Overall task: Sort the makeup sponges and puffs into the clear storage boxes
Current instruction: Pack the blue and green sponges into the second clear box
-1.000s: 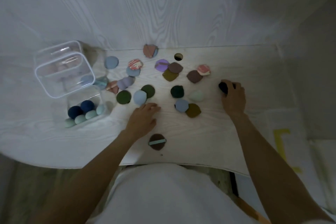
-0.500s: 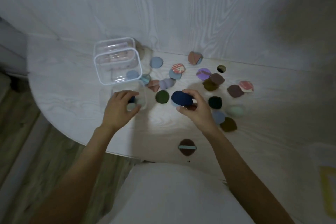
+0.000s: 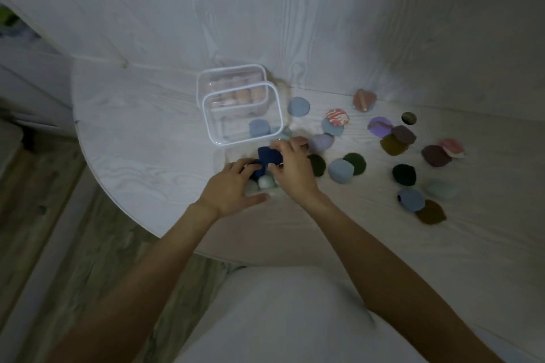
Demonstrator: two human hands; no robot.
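Observation:
My right hand (image 3: 290, 168) holds a dark navy sponge (image 3: 269, 155) over the small clear box (image 3: 224, 156) at the table's near left. That box holds pale mint sponges (image 3: 265, 183) and another navy one. My left hand (image 3: 233, 188) grips the small box's near side, fingers curled over its rim. Just behind stands a taller clear box (image 3: 241, 112) with a blue puff (image 3: 259, 128) inside, and a second tall box (image 3: 230, 79) with peach sponges behind it. Several coloured puffs lie scattered to the right, among them a light blue puff (image 3: 341, 171) and a dark green puff (image 3: 404, 174).
The white wood-grain table (image 3: 141, 138) curves away at the left, with floor below. A wood-grain wall (image 3: 265, 9) rises right behind the boxes. A round hole (image 3: 408, 118) sits in the tabletop at the back right. My white shirt fills the bottom of the view.
My right hand picked up the navy sponge at the far right and carried it left to the small box. My left hand moved onto that box. The view swung left.

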